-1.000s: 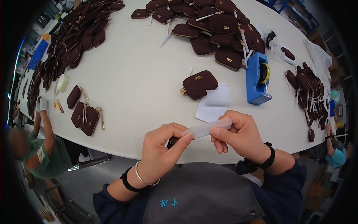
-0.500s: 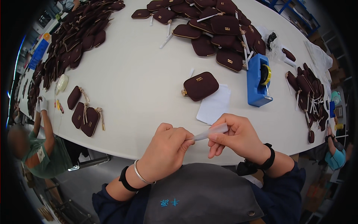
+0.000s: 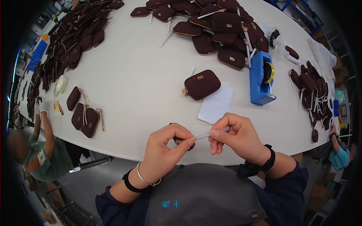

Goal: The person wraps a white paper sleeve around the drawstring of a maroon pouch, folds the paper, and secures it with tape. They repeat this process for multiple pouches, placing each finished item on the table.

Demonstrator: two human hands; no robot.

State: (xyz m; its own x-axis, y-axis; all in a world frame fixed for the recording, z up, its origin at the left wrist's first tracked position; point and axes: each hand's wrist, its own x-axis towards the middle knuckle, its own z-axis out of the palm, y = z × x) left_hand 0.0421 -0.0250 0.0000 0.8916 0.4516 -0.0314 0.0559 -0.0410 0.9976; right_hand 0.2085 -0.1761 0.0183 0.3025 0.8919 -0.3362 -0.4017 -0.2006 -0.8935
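A narrow white strip (image 3: 203, 135), folded or rolled lengthwise, stretches between my two hands above the table's near edge. My left hand (image 3: 166, 145) pinches its left end between thumb and forefinger. Behind those fingers a dark maroon piece (image 3: 180, 141) peeks out, mostly hidden; I cannot make out whether it is a pouch. My right hand (image 3: 239, 135) is closed on the strip's other end, thumb on top. Beyond my hands, a maroon zip pouch (image 3: 202, 84) with gold lettering partly covers a stack of white sheets (image 3: 217, 104).
A blue tape dispenser (image 3: 261, 81) with yellow tape stands to the right. Maroon pouches (image 3: 228, 22) with white-wrapped pulls are heaped at the back, more (image 3: 311, 84) at far right and far left. Three pouches (image 3: 88, 120) lie nearer left. A co-worker in green (image 3: 49, 158) sits at left.
The strip looks narrower and more tightly folded. My left fingers have opened out from a curled grip, so the dark maroon piece behind them now shows. My right hand still holds its end.
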